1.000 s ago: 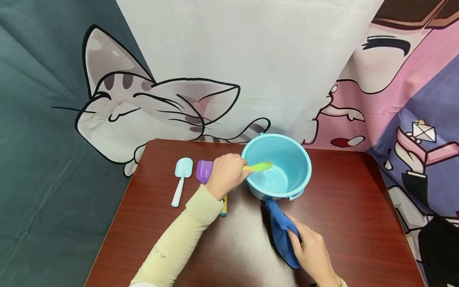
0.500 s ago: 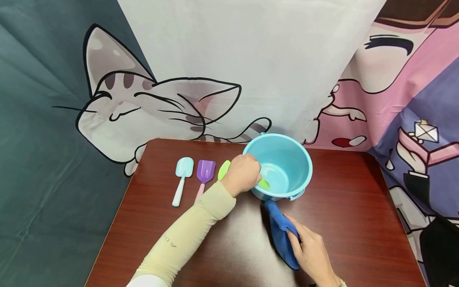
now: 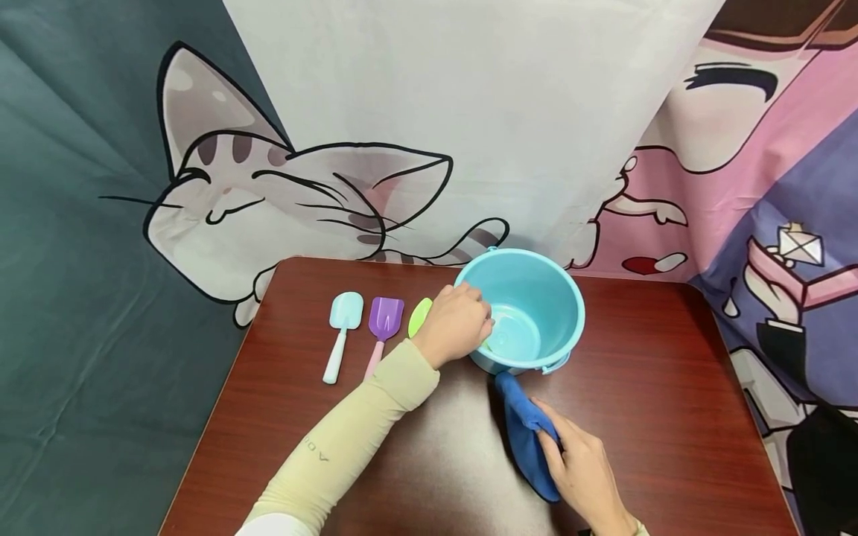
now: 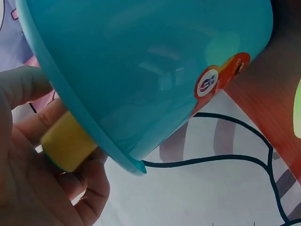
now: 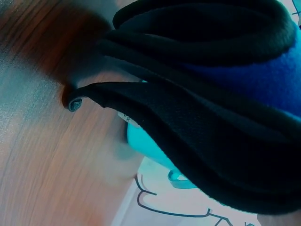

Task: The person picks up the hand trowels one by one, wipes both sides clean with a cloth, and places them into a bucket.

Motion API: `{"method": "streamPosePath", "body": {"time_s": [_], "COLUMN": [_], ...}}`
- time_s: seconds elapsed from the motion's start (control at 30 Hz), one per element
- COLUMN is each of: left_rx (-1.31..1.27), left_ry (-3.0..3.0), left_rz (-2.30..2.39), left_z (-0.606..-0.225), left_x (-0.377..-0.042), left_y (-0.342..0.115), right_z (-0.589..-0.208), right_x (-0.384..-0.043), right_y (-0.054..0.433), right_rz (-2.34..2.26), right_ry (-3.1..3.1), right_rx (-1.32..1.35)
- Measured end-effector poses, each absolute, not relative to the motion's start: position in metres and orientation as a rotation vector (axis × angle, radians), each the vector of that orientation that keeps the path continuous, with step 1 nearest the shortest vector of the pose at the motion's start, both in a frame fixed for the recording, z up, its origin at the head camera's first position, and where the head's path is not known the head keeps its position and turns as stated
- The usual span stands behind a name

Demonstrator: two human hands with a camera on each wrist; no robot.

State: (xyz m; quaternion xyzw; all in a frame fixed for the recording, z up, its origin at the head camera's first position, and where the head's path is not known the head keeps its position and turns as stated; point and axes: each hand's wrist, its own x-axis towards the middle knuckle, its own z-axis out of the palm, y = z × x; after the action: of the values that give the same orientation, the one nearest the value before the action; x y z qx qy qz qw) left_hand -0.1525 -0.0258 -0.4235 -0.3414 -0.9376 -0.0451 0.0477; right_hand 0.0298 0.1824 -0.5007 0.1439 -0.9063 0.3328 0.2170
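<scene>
My left hand [image 3: 457,321] is over the near-left rim of a light-blue bucket [image 3: 529,275]. In the left wrist view its fingers hold the yellow handle [image 4: 70,141] of a small green toy shovel. The green end is mostly hidden from the head view; a pale green patch shows through the bucket wall in the left wrist view. My right hand [image 3: 583,465] grips a folded blue cloth [image 3: 529,447] in front of the bucket. In the right wrist view the dark folds of the cloth [image 5: 188,113] hide most of that hand.
Left of the bucket lie a light-blue toy shovel with a white handle [image 3: 345,313], a purple one with a pink handle [image 3: 385,318], and a green-headed tool [image 3: 418,316] partly covered by my left hand. A printed cloth backdrop [image 3: 536,134] hangs behind the brown table [image 3: 637,357].
My left hand moved right to the bucket's rim and lowered the green shovel, whose end was visible over the bucket earlier. My right hand and the blue cloth stay put.
</scene>
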Motion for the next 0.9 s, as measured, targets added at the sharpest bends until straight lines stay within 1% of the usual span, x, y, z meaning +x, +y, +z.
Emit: {"method": "streamPosePath", "body": {"time_s": [0.5,0.73,0.9], "left_rx": [-0.892,-0.787,-0.68], "left_ry": [-2.803,-2.775,-2.822], "left_rz": [-0.421,-0.62,-0.739], "left_z": [-0.422,-0.43,-0.441], "left_x": [-0.153,-0.146,-0.136], "left_y": [-0.047,-0.069,-0.09], "right_z": [-0.503,-0.503,-0.503], "right_x": [0.029,0.028,0.028], "right_y": [0.183,0.183,0.182], "right_rz": [0.918,0.926,0.932], "right_ry": [-2.523,-2.514,-2.509], "right_rx": [0.389,0.389,0.39]}}
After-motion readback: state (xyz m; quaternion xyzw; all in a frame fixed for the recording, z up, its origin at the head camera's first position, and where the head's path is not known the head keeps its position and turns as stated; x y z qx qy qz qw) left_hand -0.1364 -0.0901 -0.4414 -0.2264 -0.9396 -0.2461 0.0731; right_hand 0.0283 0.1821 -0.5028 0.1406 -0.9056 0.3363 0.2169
